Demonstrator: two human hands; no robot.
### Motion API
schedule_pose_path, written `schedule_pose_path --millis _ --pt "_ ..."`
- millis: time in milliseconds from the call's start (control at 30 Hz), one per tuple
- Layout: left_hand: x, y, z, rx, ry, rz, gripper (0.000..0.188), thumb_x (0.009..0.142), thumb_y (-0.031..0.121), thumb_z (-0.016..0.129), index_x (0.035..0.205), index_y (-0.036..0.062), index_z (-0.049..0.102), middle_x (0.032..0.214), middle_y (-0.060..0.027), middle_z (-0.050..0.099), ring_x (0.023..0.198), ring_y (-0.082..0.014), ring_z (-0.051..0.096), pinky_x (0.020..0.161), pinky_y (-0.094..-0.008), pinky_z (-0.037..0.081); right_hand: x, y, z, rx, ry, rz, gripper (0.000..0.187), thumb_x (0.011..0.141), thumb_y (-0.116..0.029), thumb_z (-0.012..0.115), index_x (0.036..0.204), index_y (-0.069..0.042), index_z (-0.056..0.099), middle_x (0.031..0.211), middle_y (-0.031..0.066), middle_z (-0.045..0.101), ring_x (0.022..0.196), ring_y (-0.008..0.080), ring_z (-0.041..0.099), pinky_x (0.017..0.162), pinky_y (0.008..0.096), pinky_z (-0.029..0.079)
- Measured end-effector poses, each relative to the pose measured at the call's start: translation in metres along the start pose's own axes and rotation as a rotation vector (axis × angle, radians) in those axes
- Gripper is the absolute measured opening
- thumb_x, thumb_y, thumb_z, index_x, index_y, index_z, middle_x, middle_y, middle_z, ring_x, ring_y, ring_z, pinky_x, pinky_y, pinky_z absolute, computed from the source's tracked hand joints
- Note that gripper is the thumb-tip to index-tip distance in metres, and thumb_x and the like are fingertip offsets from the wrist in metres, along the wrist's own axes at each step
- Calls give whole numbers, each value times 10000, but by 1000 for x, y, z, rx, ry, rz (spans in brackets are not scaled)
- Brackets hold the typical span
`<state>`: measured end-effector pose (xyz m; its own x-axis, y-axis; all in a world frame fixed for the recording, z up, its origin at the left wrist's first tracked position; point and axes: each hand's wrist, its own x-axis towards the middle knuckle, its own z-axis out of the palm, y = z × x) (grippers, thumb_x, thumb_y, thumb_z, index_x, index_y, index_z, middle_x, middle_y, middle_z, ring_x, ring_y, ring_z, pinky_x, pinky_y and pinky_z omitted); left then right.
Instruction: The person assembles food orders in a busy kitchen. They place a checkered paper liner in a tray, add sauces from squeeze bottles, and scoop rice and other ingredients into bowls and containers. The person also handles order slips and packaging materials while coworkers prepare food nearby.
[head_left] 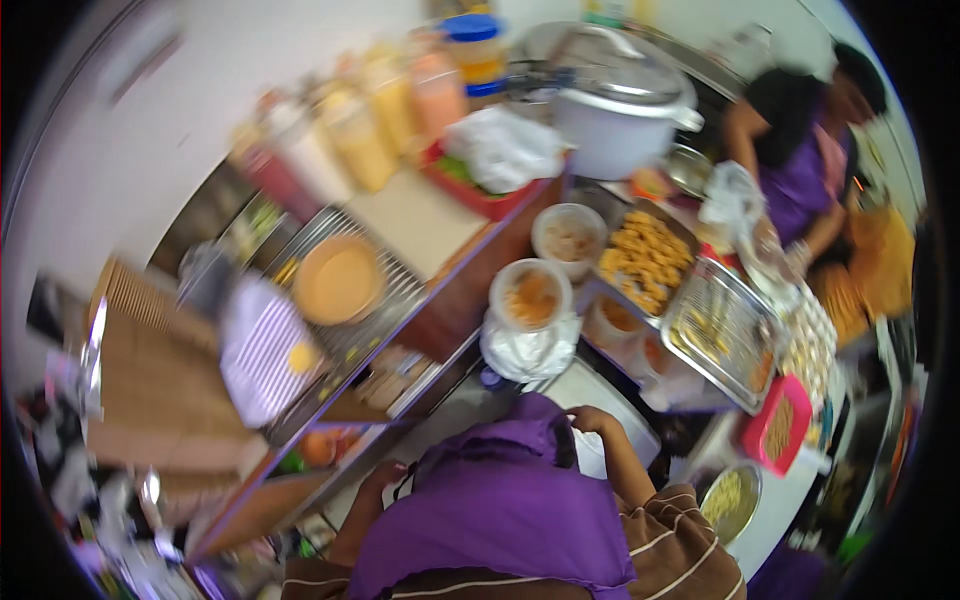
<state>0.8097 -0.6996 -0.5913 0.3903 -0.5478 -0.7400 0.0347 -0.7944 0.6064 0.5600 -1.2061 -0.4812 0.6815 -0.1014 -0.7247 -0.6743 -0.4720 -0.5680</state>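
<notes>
My right hand (590, 420) is bent inward at the edge of my purple apron (490, 500), its fingers curled next to a white thing (588, 455) half covered by the apron. What those fingers grip, I cannot make out. Lower on the other side, my left hand (388, 475) is close to the apron's left edge, beside a patch of white with a dark strap. Its fingers are small and smeared, so their pose is unclear. Just ahead stand a clear tub of orange-brown food (532, 296) and a silvery foil-like bundle (530, 345).
To the left, a counter holds a bowl of orange sauce (340, 280) on a rack and several squeeze bottles (360, 130). A large white cooker (620, 120) stands behind. Rightward are a tray of fried pieces (648, 255), a metal tray (722, 330), and a co-worker (800, 190) with gloved hands.
</notes>
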Motion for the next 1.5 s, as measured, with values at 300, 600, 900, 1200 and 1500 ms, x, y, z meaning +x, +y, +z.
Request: schedule_pose_path --millis 300,600,900,1200,1500 --pt "-106 -81 103 218 218 -303 300 753 294 515 914 72 634 994 -144 600 963 -294 554 858 -353 429 130 152 65 -533 -196 186 416 737 -120 457 1140 -52 529 922 154 628 710 277 629 627 398 501" --pt "-151 -149 262 -90 348 -463 343 718 312 508 953 92 623 982 -113 606 927 -293 565 791 -372 461 -2 -294 -111 -824 497 87 309 793 -250 429 922 -58 633 951 191 601 937 338 563 779 444 439" --pt "-148 -97 231 -214 607 -512 303 671 332 542 847 89 581 937 -139 599 887 -330 554 757 -396 463 -73 -446 -63 -520 592 -654 272 775 -233 531 920 -11 592 720 205 582 678 345 575 622 419 443" --pt "-138 -91 184 -545 885 -567 655 666 321 645 1208 42 407 1160 -245 477 1142 -326 424 931 -364 377 -50 -403 -83 -575 669 -604 240 760 -229 488 792 -12 587 733 226 579 709 380 572 642 457 442" --pt "-126 -117 168 -270 626 -306 430 689 399 611 973 76 614 985 -173 600 896 -298 592 799 -370 473 89 -343 -161 -351 1124 -693 269 794 -177 515 999 -14 578 1068 170 534 993 320 506 842 417 391"
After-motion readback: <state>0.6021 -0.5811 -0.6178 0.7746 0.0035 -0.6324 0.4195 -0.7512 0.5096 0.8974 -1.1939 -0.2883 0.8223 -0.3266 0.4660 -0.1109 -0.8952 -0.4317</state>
